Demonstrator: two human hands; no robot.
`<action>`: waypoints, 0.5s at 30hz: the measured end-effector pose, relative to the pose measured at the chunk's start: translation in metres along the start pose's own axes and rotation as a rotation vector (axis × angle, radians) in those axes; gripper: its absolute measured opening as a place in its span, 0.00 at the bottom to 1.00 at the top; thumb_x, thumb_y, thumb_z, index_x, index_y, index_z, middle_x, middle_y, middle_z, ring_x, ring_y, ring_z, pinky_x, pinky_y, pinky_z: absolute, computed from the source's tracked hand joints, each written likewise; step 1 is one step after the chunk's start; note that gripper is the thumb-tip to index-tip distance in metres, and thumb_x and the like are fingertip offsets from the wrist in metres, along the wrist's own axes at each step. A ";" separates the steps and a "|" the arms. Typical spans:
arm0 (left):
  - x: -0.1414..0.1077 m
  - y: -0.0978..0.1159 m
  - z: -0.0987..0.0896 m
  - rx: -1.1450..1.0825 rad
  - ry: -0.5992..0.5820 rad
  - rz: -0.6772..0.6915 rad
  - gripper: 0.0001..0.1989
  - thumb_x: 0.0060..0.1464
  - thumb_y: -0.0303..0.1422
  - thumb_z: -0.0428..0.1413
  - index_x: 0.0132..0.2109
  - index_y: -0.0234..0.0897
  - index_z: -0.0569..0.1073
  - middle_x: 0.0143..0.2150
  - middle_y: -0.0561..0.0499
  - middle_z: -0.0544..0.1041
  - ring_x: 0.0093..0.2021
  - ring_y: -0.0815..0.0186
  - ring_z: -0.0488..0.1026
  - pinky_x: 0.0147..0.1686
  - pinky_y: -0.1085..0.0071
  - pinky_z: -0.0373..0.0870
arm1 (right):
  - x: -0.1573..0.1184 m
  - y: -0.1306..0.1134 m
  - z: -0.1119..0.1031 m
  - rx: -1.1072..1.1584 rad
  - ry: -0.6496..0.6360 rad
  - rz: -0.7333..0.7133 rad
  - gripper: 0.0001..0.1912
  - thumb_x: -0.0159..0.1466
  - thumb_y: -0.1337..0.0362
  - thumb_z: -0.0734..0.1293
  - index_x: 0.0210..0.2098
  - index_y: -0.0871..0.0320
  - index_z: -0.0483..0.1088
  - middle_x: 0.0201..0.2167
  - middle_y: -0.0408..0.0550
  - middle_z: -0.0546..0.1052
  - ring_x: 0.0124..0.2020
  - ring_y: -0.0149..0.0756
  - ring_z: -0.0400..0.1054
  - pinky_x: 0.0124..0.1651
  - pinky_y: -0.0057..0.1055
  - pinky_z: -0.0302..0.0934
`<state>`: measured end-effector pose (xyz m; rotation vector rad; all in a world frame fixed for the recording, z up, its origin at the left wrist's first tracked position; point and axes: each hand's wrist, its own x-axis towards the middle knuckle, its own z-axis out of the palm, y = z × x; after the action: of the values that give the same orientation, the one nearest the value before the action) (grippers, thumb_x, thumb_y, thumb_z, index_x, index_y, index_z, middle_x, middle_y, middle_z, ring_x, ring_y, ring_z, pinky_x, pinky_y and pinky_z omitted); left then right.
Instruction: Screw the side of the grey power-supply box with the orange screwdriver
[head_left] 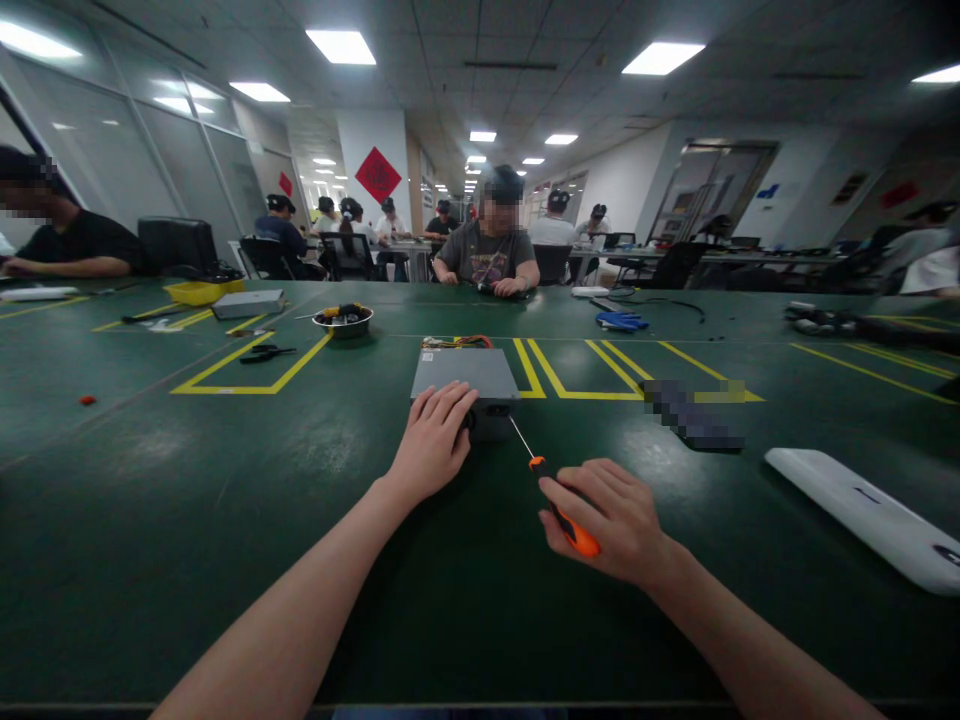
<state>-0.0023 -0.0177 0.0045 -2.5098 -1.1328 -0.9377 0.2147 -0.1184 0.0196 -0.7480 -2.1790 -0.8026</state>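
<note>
We observe the left hand (433,442) with its grip open, resting flat on a grey metal housing (465,374), apparently a power supply unit, which lies on the green table (187,560) with coloured wires (457,342) along its far edge. The right hand (607,522) has its grip closed around an orange-handled screwdriver (566,515), whose shaft tip sits just beside the housing.
</note>
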 end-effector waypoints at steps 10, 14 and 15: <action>0.000 0.000 0.000 -0.007 0.007 -0.003 0.25 0.53 0.26 0.47 0.59 0.39 0.58 0.60 0.48 0.62 0.62 0.61 0.55 0.62 0.58 0.47 | -0.001 0.005 0.007 0.004 -0.050 0.040 0.07 0.58 0.67 0.64 0.37 0.62 0.68 0.29 0.49 0.72 0.28 0.32 0.65 0.31 0.29 0.61; 0.000 0.000 -0.001 -0.009 -0.001 0.000 0.24 0.54 0.26 0.47 0.59 0.39 0.58 0.60 0.48 0.62 0.62 0.62 0.55 0.62 0.58 0.46 | -0.001 0.006 0.008 -0.008 -0.054 0.049 0.07 0.59 0.67 0.64 0.36 0.63 0.68 0.28 0.49 0.72 0.27 0.33 0.65 0.31 0.30 0.60; 0.000 0.000 -0.001 -0.011 -0.001 0.000 0.25 0.54 0.26 0.47 0.59 0.39 0.58 0.60 0.48 0.62 0.62 0.62 0.54 0.62 0.58 0.46 | -0.002 0.006 0.008 -0.011 -0.056 0.050 0.06 0.59 0.67 0.64 0.36 0.63 0.69 0.28 0.49 0.72 0.27 0.33 0.65 0.31 0.30 0.60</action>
<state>-0.0026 -0.0185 0.0053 -2.5189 -1.1312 -0.9448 0.2168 -0.1092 0.0155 -0.8367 -2.1983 -0.7773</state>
